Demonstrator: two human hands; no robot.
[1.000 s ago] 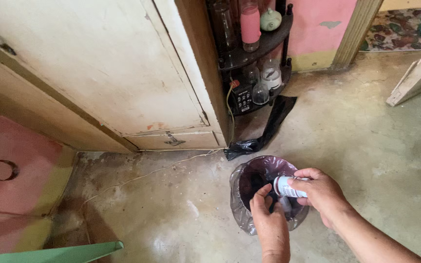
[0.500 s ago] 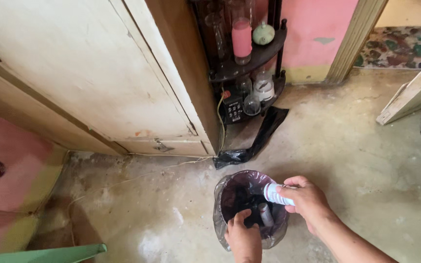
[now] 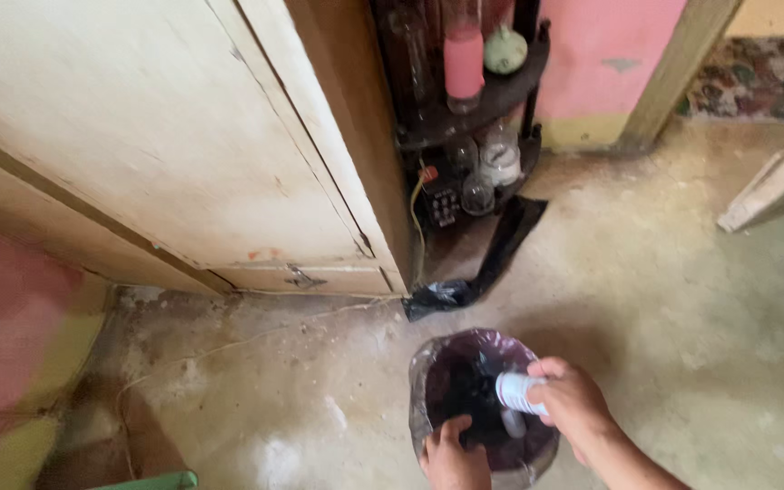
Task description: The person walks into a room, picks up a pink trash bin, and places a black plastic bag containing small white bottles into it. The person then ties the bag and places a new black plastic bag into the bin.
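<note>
One white bottle point(image 3: 516, 391), one lined bin point(image 3: 437, 363)

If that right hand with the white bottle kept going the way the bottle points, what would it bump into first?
The right hand aims the white bottle leftward and down over the lined bin. Going on, it would probably meet the dark contents inside, though depth is hard to judge.

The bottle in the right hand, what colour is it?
White, seen in the head view: the bottle in the right hand.

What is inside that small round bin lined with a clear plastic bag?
The bag-lined bin holds a dark, blurred mass. The left hand reaches inside; the right hand holds a white cylindrical bottle over it. The bottom is hidden.
</note>
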